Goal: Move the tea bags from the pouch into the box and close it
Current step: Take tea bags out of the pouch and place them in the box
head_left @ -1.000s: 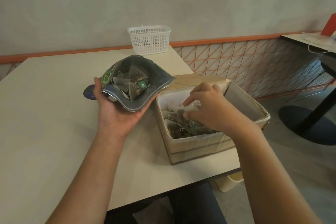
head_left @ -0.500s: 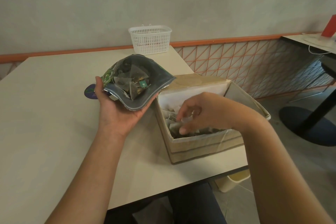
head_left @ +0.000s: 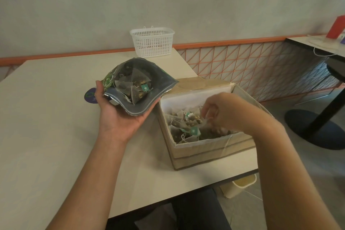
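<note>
My left hand [head_left: 119, 117] holds the open pouch [head_left: 158, 87] from beneath, its mouth tilted toward me. Several mesh tea bags [head_left: 134, 84] with teal tags lie inside it. Right of the pouch, the cardboard box [head_left: 205, 147] stands open at the table's right edge, its flaps folded outward. A heap of tea bags [head_left: 186, 127] fills its bottom. My right hand [head_left: 229, 112] hovers inside the box over the heap, fingers curled downward. Its fingertips pinch the edge of one mesh tea bag [head_left: 205, 123].
A white plastic basket [head_left: 152, 43] stands at the far edge of the beige table [head_left: 46, 136]. A purple round disc [head_left: 89, 96] lies behind my left hand. Beyond the table's right edge are a second table with a black base [head_left: 317, 130] and a pale bin [head_left: 240, 185].
My right hand dipped toward the box's front, then rose and shifted right over the heap. The left hand and pouch stayed nearly still.
</note>
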